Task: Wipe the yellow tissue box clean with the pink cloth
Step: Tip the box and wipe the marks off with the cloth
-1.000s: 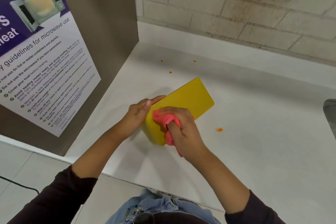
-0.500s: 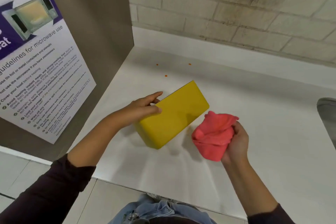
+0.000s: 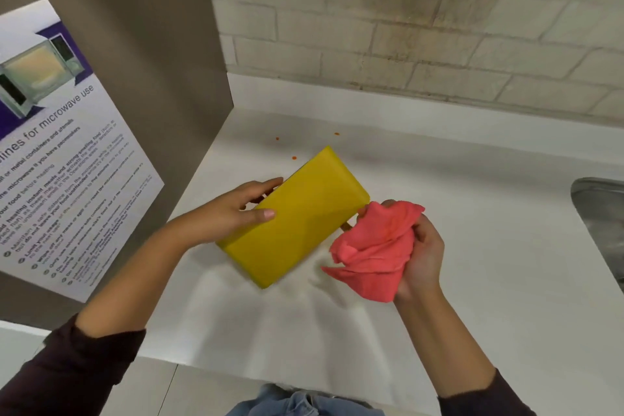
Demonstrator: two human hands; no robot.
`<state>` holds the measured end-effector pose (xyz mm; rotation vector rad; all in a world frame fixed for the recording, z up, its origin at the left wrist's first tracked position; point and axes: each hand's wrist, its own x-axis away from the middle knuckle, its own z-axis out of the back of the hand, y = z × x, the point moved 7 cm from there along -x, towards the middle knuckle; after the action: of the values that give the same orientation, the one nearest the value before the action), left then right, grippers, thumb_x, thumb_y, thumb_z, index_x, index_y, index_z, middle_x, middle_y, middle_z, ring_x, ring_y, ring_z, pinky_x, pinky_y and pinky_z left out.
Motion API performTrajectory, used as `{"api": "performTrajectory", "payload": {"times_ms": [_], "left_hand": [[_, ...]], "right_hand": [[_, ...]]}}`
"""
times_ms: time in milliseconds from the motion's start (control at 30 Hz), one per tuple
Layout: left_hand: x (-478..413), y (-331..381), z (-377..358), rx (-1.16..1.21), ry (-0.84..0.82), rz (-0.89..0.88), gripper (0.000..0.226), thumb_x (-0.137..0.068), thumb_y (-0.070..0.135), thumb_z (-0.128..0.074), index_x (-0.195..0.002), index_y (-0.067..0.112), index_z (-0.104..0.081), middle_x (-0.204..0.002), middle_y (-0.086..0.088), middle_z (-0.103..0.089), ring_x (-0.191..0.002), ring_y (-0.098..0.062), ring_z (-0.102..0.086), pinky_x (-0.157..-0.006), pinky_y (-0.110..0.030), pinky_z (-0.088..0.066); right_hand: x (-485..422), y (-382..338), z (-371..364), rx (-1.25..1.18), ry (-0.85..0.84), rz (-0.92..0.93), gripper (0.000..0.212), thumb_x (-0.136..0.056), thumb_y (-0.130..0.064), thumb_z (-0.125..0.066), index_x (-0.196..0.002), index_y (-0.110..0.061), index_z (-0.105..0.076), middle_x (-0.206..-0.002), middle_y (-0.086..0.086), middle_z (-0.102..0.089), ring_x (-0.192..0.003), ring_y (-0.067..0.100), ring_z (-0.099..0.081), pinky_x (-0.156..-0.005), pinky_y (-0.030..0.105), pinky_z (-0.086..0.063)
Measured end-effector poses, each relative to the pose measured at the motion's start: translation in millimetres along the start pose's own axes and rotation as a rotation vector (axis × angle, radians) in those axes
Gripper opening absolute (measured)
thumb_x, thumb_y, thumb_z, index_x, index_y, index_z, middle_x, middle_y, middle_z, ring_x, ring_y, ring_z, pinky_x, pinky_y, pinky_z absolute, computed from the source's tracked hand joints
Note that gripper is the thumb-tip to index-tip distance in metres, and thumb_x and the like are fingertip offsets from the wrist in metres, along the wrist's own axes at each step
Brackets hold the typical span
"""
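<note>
The yellow tissue box (image 3: pixel 300 218) is tilted above the white counter, its plain broad face turned up. My left hand (image 3: pixel 233 211) grips its left end, thumb on the top face and fingers behind the far side. The pink cloth (image 3: pixel 373 252) is bunched in my right hand (image 3: pixel 422 253), which holds it just right of the box. The cloth's upper edge touches or nearly touches the box's right end; I cannot tell which.
The white counter (image 3: pixel 472 246) carries a few small orange crumbs (image 3: pixel 293 158) behind the box. A brown panel with a microwave-use poster (image 3: pixel 60 152) stands at the left. A brick wall runs along the back. A metal sink edge (image 3: pixel 597 213) shows at the right.
My right hand lifted the pink cloth off the box's near end and moved it to the right side. The box turned its broad face up and the cloth then came close to its right end.
</note>
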<state>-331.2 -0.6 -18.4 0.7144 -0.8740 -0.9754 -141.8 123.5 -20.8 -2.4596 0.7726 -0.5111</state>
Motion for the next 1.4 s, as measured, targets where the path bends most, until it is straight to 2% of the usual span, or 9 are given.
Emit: {"api": "performTrajectory", "payload": {"times_ms": [100, 167, 267, 367, 533, 800, 967, 1167, 1400], "left_hand": [[14, -2, 3, -0.045, -0.041, -0.020, 0.069, -0.090, 0.007, -0.055, -0.132, 0.052, -0.024, -0.136, 0.016, -0.037, -0.116, 0.008, -0.041, -0.090, -0.009, -0.036], [19, 0, 4, -0.046, -0.016, -0.021, 0.077, -0.085, -0.003, -0.058, -0.139, 0.041, -0.025, -0.138, 0.009, -0.038, -0.122, -0.003, -0.042, -0.102, -0.017, -0.035], [27, 16, 2, 0.166, 0.024, -0.007, 0.074, -0.072, 0.033, -0.075, -0.136, 0.031, -0.039, -0.134, 0.005, -0.047, -0.121, -0.014, -0.048, -0.105, -0.038, -0.040], [33, 29, 1, 0.319, 0.200, 0.026, 0.076, -0.048, 0.076, -0.061, -0.108, 0.030, -0.054, -0.112, 0.004, -0.057, -0.101, -0.011, -0.055, -0.086, -0.030, -0.043], [35, 28, 5, 0.324, 0.539, -0.007, 0.041, -0.066, 0.060, -0.050, -0.081, 0.022, -0.057, -0.085, 0.002, -0.057, -0.077, -0.009, -0.052, -0.066, -0.022, -0.037], [37, 8, 0, 0.339, 0.504, -0.119, 0.043, -0.065, 0.059, -0.048, -0.086, 0.022, -0.058, -0.090, 0.000, -0.059, -0.080, -0.005, -0.054, -0.067, -0.015, -0.040], [35, 8, 0, 0.366, 0.502, -0.131, 0.042, -0.064, 0.058, -0.047, -0.085, 0.024, -0.057, -0.086, 0.006, -0.057, -0.078, -0.004, -0.053, -0.065, -0.012, -0.040], [36, 6, 4, 0.395, 0.547, -0.128, 0.047, -0.064, 0.057, -0.047, -0.087, 0.018, -0.058, -0.086, 0.001, -0.059, -0.077, -0.006, -0.054, -0.065, -0.014, -0.042], [37, 4, 1, 0.390, 0.554, -0.141, 0.047, -0.065, 0.055, -0.049, -0.090, 0.017, -0.058, -0.095, -0.010, -0.061, -0.086, -0.014, -0.057, -0.072, -0.022, -0.044]], "right_hand": [[11, 7, -18, 0.090, -0.088, -0.035, 0.033, -0.050, -0.034, -0.077, -0.067, -0.007, -0.068, -0.069, 0.010, -0.066, -0.070, 0.024, -0.061, -0.072, 0.031, -0.051], [19, 14, -28, 0.163, -0.148, -0.062, 0.034, -0.050, -0.035, -0.076, -0.066, -0.005, -0.068, -0.071, 0.012, -0.068, -0.071, 0.025, -0.063, -0.074, 0.031, -0.053], [28, 24, -37, 0.253, -0.184, -0.083, 0.026, -0.059, -0.028, -0.062, -0.062, -0.004, -0.068, -0.071, 0.014, -0.069, -0.073, 0.028, -0.063, -0.079, 0.036, -0.050], [33, 36, -44, 0.292, -0.243, -0.128, 0.030, -0.066, -0.025, -0.049, -0.064, -0.003, -0.069, -0.073, 0.014, -0.070, -0.074, 0.028, -0.064, -0.077, 0.035, -0.053], [40, 39, -44, 0.457, -0.289, -0.171, 0.033, -0.078, -0.022, -0.044, -0.077, -0.008, -0.074, -0.084, 0.008, -0.075, -0.084, 0.020, -0.069, -0.079, 0.026, -0.053], [19, -35, -33, 0.620, 0.005, 0.220, 0.016, -0.080, -0.026, -0.054, -0.086, -0.027, -0.069, -0.088, 0.000, -0.071, -0.080, 0.025, -0.066, -0.071, 0.054, -0.055], [3, -41, -85, 1.015, -0.015, 0.581, 0.008, -0.080, -0.034, -0.053, -0.085, -0.036, -0.059, -0.084, -0.024, -0.063, -0.077, -0.001, -0.060, -0.067, 0.017, -0.048], [6, 13, -95, 1.664, -0.117, 0.717, 0.040, -0.082, -0.042, -0.050, -0.120, -0.031, -0.059, -0.126, -0.004, -0.050, -0.113, 0.015, -0.039, -0.096, 0.029, -0.031], [9, 20, -87, 1.661, -0.071, 0.816, 0.045, -0.086, -0.042, -0.049, -0.128, -0.028, -0.054, -0.133, 0.003, -0.044, -0.117, 0.014, -0.036, -0.100, 0.028, -0.026]]}}
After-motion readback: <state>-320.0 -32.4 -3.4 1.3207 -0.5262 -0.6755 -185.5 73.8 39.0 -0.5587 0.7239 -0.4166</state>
